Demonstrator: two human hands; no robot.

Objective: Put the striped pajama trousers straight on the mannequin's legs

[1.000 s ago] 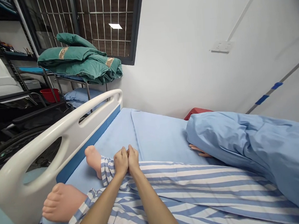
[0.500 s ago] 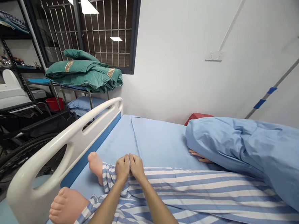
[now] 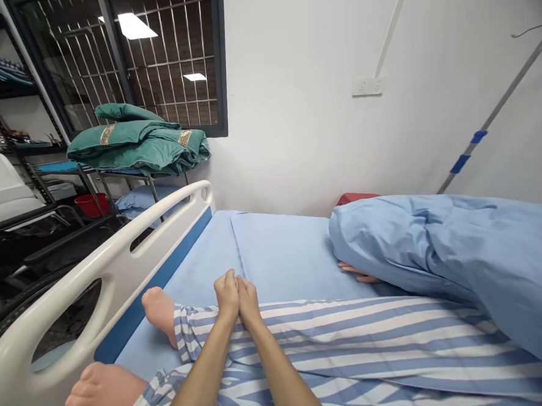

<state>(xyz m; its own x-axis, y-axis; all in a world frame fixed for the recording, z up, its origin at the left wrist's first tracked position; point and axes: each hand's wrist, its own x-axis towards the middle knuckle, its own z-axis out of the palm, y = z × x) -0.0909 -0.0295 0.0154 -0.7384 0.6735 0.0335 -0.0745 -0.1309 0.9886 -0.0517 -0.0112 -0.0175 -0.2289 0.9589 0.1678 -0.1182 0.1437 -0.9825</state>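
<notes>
Finding: the left hand [image 3: 227, 294] and right hand [image 3: 248, 297] now sit farther from the far foot [image 3: 159, 311], along the far striped trouser leg [image 3: 333, 318], and are turned more on edge; the work appears to shift up the shin. That leg lies on the bed sheet [image 3: 283, 245]. Grip: hands side by side against the leg, fingers seemingly curled; whether either grasps cloth cannot be determined
</notes>
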